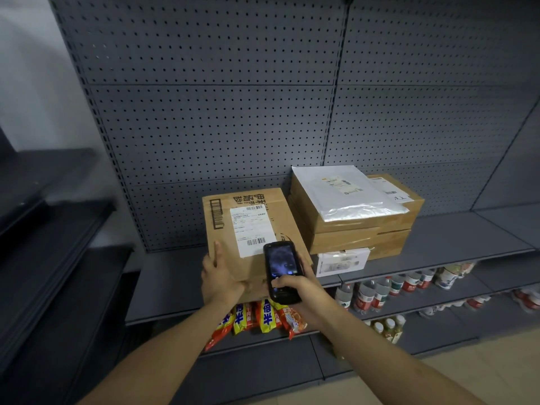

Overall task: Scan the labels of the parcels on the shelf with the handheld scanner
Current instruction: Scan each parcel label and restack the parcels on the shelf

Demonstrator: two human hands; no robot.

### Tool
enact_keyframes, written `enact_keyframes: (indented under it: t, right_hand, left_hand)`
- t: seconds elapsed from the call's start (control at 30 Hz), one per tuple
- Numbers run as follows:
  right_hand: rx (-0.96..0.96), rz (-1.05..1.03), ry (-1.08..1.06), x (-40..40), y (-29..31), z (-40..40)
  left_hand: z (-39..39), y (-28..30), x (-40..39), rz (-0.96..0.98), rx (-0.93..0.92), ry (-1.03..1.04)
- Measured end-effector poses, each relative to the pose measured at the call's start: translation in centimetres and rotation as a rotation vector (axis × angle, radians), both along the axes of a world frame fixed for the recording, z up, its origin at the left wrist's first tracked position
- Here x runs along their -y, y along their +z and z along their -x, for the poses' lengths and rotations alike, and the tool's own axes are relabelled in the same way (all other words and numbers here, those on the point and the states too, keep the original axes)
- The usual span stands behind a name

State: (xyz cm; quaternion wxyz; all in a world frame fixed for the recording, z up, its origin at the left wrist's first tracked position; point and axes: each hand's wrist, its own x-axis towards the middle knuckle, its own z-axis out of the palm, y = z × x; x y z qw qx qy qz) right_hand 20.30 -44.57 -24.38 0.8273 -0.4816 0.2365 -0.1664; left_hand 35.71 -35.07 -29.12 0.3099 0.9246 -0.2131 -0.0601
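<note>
Cardboard parcel (251,232) steadied by flat left hand (220,276); right hand (298,290) grips scanner (280,270).

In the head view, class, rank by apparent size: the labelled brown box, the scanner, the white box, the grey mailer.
1. Brown box
2. Grey mailer
3. White box and scanner: alike; the scanner is nearer the camera, so unranked.
</note>
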Motion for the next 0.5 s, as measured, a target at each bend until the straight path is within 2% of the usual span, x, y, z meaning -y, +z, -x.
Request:
enact_keyframes:
  t: [0.5]
  right_hand:
    - [-0.168,0.021,-0.252,5.1,-3.0,-10.6]
  left_hand:
    - [-9.5,-2.3,5.9,0.042,-0.212,-0.113]
